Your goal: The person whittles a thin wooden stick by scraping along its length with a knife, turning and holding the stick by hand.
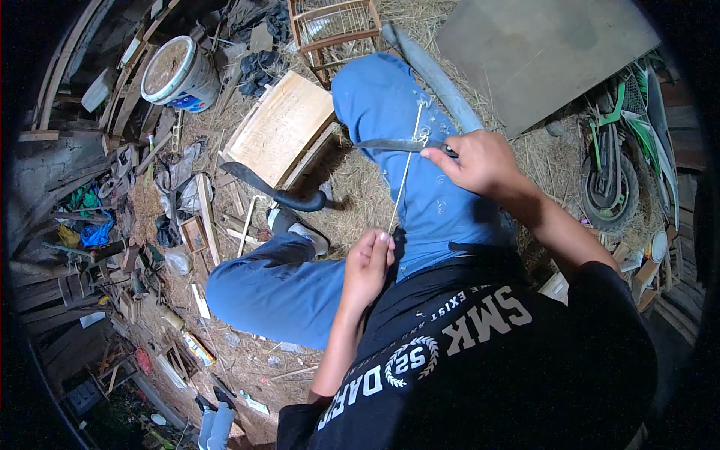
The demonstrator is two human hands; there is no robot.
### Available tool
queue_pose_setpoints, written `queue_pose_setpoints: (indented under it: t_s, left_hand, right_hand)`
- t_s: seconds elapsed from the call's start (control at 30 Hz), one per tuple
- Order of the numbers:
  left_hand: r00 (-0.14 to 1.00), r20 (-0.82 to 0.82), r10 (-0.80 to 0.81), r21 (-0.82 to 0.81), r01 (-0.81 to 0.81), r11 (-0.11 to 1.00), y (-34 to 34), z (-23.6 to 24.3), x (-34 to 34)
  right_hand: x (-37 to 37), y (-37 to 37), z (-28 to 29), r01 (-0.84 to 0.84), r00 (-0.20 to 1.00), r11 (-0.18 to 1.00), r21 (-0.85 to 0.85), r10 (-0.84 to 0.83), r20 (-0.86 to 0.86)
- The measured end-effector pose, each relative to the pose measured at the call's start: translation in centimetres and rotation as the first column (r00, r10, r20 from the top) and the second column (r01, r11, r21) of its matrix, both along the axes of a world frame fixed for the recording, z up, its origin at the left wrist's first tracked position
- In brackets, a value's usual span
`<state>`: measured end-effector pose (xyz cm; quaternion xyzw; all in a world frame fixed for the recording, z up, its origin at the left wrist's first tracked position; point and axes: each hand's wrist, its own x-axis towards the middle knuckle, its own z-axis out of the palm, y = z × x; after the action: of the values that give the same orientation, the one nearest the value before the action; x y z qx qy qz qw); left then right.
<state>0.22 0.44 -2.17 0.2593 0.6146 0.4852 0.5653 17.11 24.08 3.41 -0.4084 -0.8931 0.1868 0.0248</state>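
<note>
My right hand point(482, 161) is wrapped round the dark handle of a knife point(394, 145), its blade pointing left across my raised thigh. The blade lies across a thin wooden stick point(405, 182), and pale curled shavings bunch up at the crossing. Between the fingers of my left hand point(367, 261) is the stick's near end, by my hip. From there the stick slants up and away over the blue trouser leg point(442, 210), which has small shavings scattered on it.
A curved machete point(259, 180) with a black handle leans by a wooden box point(281, 124). Beyond are a wooden birdcage point(334, 30), a white bucket point(171, 71) and a grey pipe point(435, 75). A large board point(540, 60) and a green two-wheeler point(611, 176) stand right. Scrap wood litters the left.
</note>
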Motion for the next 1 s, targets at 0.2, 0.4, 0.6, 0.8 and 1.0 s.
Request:
queue_pose_setpoints:
  t_s: [0.2,0.4,0.6,0.8,1.0]
  left_hand:
    - [0.998,-0.035,-0.056,0.036,0.057,0.998,2.3,0.9,-0.7]
    - [0.997,-0.073,0.022,0.085,-0.016,0.996,9.8,1.2,-0.1]
    - [0.992,-0.099,0.073,0.137,-0.059,0.989,8.4,0.5,0.7]
    - [0.998,-0.057,0.029,0.081,-0.025,0.996,1.9,-0.6,0.0]
    - [0.999,0.016,-0.038,-0.028,0.038,0.999,-0.7,0.0,-0.6]
  right_hand:
    - [0.2,0.0,-0.2,0.007,1.000,1.000,-0.015,-0.007,0.000]
    - [-0.4,-0.8,0.8,-0.115,0.993,0.993,0.014,0.115,-0.002]
    - [-0.3,-0.6,0.5,-0.124,0.992,0.989,0.085,0.125,-0.006]
    - [-0.3,-0.2,0.2,-0.082,0.996,0.993,0.085,0.084,-0.023]
    - [0.3,-0.1,0.1,-0.005,1.000,1.000,-0.011,0.005,-0.020]
